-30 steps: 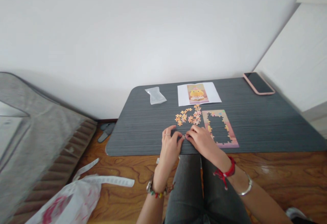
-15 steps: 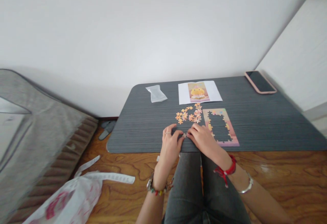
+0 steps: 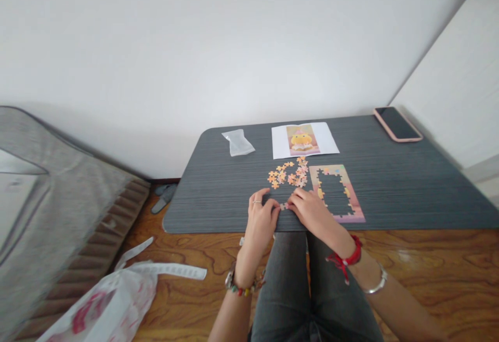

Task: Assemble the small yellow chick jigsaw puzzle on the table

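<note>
Close to the table's front edge, small pinkish puzzle pieces [image 3: 284, 206] sit between my fingertips. My left hand [image 3: 260, 214] pinches them from the left, and my right hand [image 3: 310, 209] pinches from the right; how many pieces there are I cannot tell. To the right lies a puzzle frame [image 3: 356, 199] of joined border pieces with an open middle, partly covered by my right hand. Beyond my hands is a pile of loose orange and pink puzzle pieces [image 3: 299, 176]. Behind that pile, a white sheet [image 3: 326, 139] carries a printed picture of a yellow figure.
A clear plastic bag [image 3: 238, 143] lies at the back left of the dark table [image 3: 218, 191]. At the back right is a phone [image 3: 397, 123] in a pink case. A white plastic bag [image 3: 128, 300] and grey slippers [image 3: 163, 197] are on the wooden floor.
My fingertips have shifted very slightly around the pieces, and more pink now shows by my right fingers. The frame, pile and sheet look the same.
</note>
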A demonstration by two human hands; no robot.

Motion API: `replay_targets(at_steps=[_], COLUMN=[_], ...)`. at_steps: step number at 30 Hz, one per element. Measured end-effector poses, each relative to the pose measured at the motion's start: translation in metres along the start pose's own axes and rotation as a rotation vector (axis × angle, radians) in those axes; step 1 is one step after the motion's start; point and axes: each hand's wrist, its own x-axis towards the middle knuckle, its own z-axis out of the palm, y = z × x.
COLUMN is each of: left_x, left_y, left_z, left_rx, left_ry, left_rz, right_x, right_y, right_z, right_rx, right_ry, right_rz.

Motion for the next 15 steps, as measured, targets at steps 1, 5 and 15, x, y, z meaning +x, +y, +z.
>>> replay_targets(at_steps=[1, 5, 15], left_x=[0.0002, 0.001, -0.0002], left_y=[0.0001, -0.0001, -0.0001], left_z=[0.0, -0.0003, -0.0002], left_rx=[0.002, 0.015, 0.004], left_ry=[-0.001, -0.003, 0.012], left_rz=[0.003, 0.031, 0.041], right_x=[0.0002, -0.0002, 0.0019], right_y=[-0.0003, -0.0016, -0.0031], right_z=[0.0002, -0.0004, -0.0024], right_rx=[-0.012, -0.04, -0.071], right_ry=[-0.002, -0.014, -0.026], right_rz=[0.003, 0.011, -0.009])
